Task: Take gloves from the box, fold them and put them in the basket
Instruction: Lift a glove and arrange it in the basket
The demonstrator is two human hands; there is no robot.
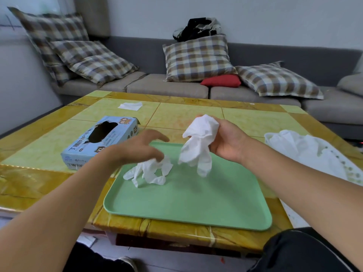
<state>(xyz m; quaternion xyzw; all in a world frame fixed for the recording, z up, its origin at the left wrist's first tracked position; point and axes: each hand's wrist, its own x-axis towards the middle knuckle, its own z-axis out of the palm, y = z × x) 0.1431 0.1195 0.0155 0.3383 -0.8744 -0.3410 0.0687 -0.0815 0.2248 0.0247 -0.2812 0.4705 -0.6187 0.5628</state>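
1. Grey sofa (169,89) along the far wall, strewn with plaid cushions (198,58), one red cushion (221,80) and a dark bundle of clothing (197,28); no bearing on the work.
2. Yellow-green tiled table (188,112) carrying everything else; a loose white sheet (130,106) lying far left on it, well apart from the action.
3. Mint-green rectangular plastic tray (196,195) at the near centre, serving as the folding surface.
4. White perforated basket (349,167) at the right edge, already heaped with white gloves (298,146); only partly in view.
5. Pale blue cardboard glove box (102,140) left of the tray, dark oval opening facing up.
6. Right hand (225,140) raised over the tray's far side, fingers closed round a crumpled white disposable glove (198,146) dangling clear of the tray.
7. Left hand (137,148) low over the tray's left part, fingertips pinching a second white glove (149,171) whose fingers sprawl on the tray.
8. Best done next, probably: lay each glove flat on the tray, smooth the tangled fingers straight, then fold. Nothing blocking the path to the basket, though its heap leaves little room.
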